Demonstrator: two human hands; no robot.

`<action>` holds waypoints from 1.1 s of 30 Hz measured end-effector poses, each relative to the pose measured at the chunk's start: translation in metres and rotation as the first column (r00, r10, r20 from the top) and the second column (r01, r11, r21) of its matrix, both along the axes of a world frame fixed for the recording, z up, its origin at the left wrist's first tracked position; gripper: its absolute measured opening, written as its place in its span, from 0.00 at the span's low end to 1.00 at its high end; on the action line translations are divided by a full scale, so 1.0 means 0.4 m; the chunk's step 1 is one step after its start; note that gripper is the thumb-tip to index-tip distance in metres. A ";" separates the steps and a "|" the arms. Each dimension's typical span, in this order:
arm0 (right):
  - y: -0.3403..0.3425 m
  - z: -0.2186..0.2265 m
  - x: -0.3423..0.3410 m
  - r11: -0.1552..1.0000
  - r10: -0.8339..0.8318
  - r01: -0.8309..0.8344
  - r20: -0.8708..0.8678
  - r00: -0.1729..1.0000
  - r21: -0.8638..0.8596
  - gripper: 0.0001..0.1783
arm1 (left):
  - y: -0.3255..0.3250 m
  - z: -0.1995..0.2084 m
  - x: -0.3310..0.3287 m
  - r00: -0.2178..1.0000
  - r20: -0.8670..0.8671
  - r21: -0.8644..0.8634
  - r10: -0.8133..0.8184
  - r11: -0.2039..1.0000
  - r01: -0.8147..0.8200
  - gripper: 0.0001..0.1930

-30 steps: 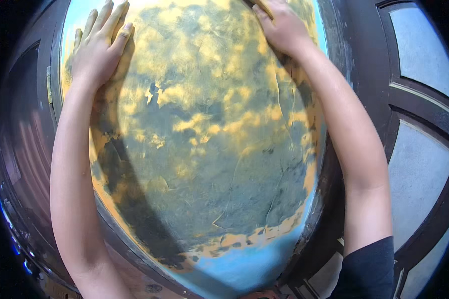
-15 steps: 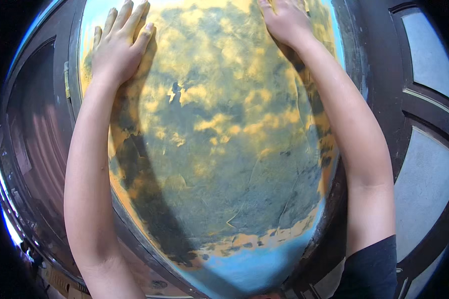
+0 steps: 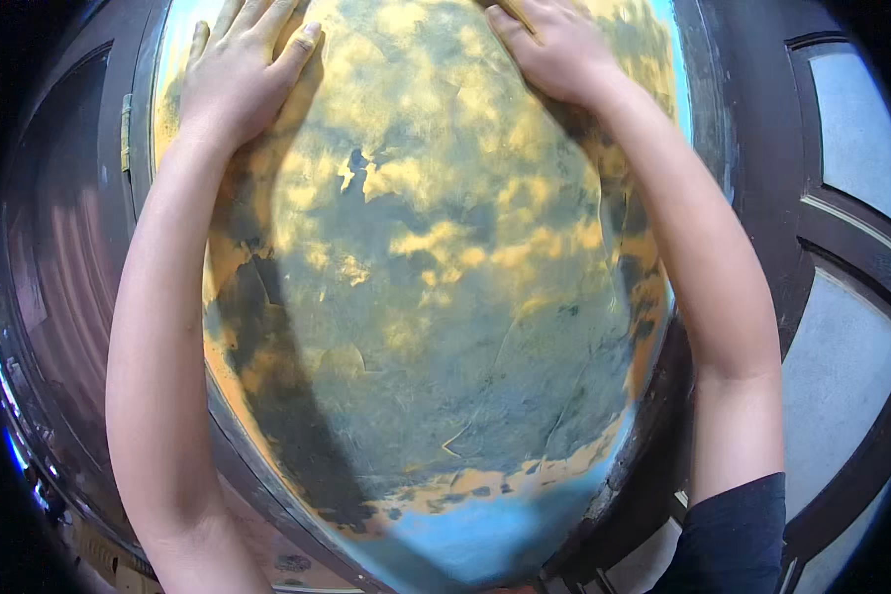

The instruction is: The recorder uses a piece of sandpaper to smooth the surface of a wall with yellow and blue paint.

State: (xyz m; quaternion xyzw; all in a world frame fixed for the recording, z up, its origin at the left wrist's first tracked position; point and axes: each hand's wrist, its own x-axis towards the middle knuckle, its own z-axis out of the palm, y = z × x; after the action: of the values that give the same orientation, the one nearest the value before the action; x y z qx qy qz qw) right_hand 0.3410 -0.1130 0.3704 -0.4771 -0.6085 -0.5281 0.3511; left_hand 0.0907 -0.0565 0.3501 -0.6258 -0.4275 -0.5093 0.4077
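My left hand (image 3: 243,74) has slid right and a little lower on the yellow-and-blue painted sheet (image 3: 436,297), closing toward my right hand (image 3: 554,49). Both lie open, palms flat, gripping nothing, pressing the sheet inside the dark wooden frame (image 3: 723,129).

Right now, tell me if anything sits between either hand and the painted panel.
Nothing visible does. The left hand and right hand both lie flat, palms down, directly on the yellow and blue painted panel near its top edge.
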 end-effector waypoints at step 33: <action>-0.013 -0.020 -0.016 0.999 0.046 -0.046 -0.020 0.999 -0.011 0.33 | 0.010 -0.001 0.002 1.000 -0.003 0.034 -0.008 0.999 0.008 0.31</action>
State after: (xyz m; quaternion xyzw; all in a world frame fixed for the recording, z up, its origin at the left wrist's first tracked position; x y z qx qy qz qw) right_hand 0.3346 -0.1182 0.3625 -0.4702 -0.6188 -0.5116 0.3663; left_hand 0.0913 -0.0524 0.3497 -0.6212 -0.4156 -0.5171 0.4171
